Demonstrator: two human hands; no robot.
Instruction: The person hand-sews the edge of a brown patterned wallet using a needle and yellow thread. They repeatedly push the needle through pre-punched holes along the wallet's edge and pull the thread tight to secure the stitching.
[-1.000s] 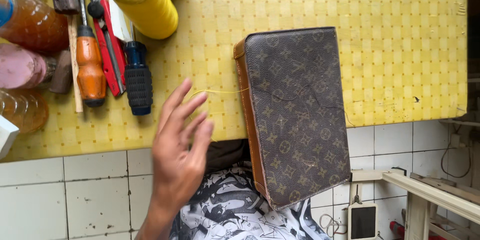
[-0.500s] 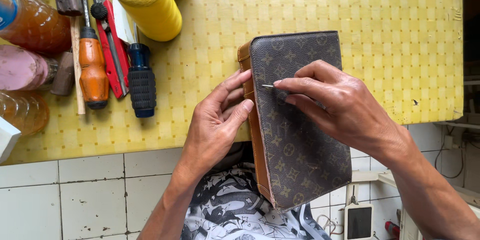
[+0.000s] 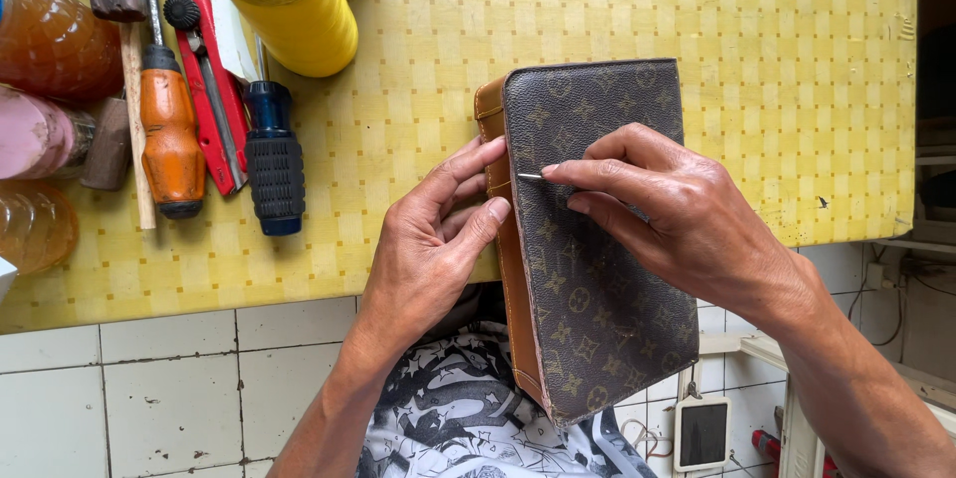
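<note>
Brown and patterned, the wallet [image 3: 597, 239] lies half on the yellow tabletop [image 3: 777, 70] and half off its near edge, over the person's lap. Its tan leather edge [image 3: 498, 189] faces left.

The right hand [image 3: 677, 219] rests on top of the wallet. Its thumb and first finger are pinched shut on a thin needle [image 3: 531, 177], which points left toward the tan edge. Holding it this low and flat looks like a way to push the needle through the edge.

The left hand [image 3: 438, 239] is curled against the tan edge, with the thumb pressing near the needle tip. It seems to hold the wallet steady so it does not slide. It grips the edge loosely and is not fully closed.

Farther left on the tabletop are the tools, lying side by side and within easy reach: a dark blue screwdriver handle [image 3: 274, 164], a red box cutter [image 3: 214, 90] and an orange screwdriver handle [image 3: 169, 139]. A big spool of yellow thread [image 3: 289, 0] lies above them. At the far left stand see-through bottles with brownish liquid [image 3: 50, 40].

Below the tabletop is a white tiled floor [image 3: 149, 388].
</note>
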